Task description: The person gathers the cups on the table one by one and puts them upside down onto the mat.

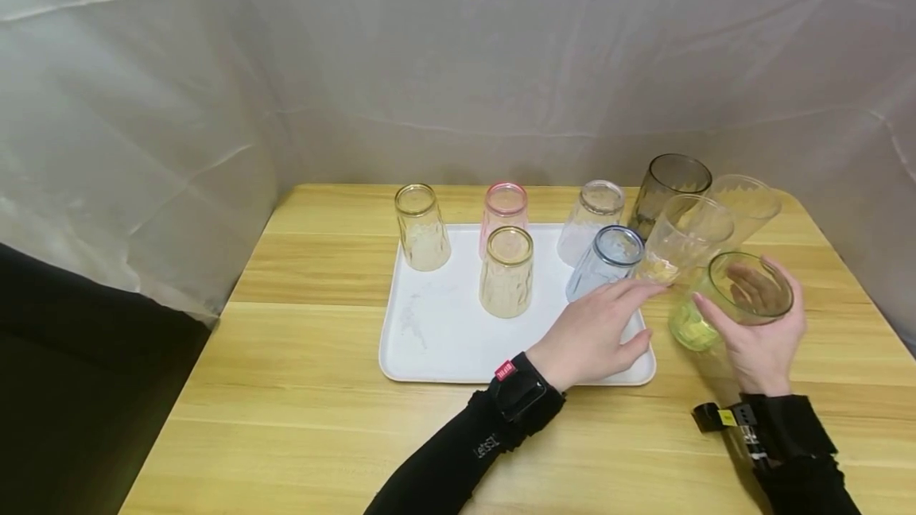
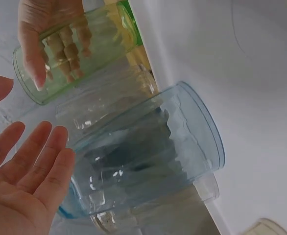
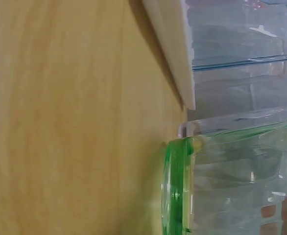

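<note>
Right hand [image 1: 767,344] grips green glass [image 1: 692,326], roughly upright, just right of white tray [image 1: 436,352]; left hand [image 1: 592,332] farther off, empty, thumb spread, near blue glass [image 1: 601,267].

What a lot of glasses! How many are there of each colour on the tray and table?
Yellowish glasses: 2
Pink glass: 1
Blue glass: 1
Green glass: 1
Dark grey glass: 1
Clear or nearly clear glasses: 3
Total: 9
</note>
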A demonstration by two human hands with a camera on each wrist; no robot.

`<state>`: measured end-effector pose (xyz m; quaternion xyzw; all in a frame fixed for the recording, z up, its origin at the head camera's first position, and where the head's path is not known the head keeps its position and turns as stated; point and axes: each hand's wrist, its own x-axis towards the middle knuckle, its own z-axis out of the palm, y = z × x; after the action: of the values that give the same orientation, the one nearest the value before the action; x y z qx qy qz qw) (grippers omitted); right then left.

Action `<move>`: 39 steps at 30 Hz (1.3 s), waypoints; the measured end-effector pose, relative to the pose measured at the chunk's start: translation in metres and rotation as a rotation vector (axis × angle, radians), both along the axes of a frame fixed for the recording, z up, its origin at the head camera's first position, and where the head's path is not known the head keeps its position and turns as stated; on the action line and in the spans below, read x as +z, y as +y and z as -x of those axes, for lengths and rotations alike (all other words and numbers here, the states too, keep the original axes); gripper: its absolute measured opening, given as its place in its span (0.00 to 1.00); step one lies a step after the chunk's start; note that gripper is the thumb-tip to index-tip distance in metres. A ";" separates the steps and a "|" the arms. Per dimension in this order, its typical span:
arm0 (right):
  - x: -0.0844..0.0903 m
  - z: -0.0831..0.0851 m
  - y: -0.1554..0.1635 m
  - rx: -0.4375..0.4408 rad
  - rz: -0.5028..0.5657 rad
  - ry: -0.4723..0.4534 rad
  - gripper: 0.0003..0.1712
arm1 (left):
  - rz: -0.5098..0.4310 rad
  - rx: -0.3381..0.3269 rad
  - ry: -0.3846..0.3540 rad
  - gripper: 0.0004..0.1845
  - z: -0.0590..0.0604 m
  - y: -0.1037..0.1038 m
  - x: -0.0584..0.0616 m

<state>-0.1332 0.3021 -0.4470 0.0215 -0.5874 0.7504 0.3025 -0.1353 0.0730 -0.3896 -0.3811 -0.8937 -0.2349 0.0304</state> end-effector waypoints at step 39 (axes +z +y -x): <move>0.072 0.000 -0.120 0.703 0.123 0.351 0.39 | -0.667 0.152 -0.166 0.26 0.004 -0.130 0.039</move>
<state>-0.1336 0.1822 -0.3748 0.3309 -0.4375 0.8269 0.1235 -0.1390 -0.0573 -0.3509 -0.2623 -0.7930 -0.5411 0.0979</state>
